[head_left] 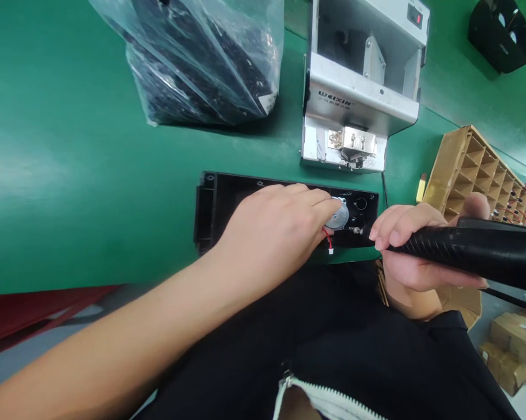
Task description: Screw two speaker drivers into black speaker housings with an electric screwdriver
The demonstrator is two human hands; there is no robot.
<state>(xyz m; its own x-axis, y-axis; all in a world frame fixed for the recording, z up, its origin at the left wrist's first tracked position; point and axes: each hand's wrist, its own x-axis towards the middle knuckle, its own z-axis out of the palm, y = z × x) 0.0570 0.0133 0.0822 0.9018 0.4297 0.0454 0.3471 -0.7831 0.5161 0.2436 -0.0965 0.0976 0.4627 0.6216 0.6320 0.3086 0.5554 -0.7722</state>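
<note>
My right hand [414, 248] is wrapped round a black electric screwdriver [468, 248], held nearly level. A screw [357, 231] shows close to its tip, over the right part of a long black plastic housing [228, 204]. With fingers and thumb closed, my left hand [284, 219] grips a round silver motor [339, 214] inside that housing. Red wires with a small white connector [330, 251] hang from the motor over the front wall. The left palm and wrist hide the middle of the housing.
Behind the housing stands a silver WEIXIN machine [350, 87], with a plastic bag of black parts [210, 70] to its left. A divided cardboard box [473, 169], a yellow-handled tool [421, 188] and a black device [501, 35] are on the right. Cartons [514, 344] lie below.
</note>
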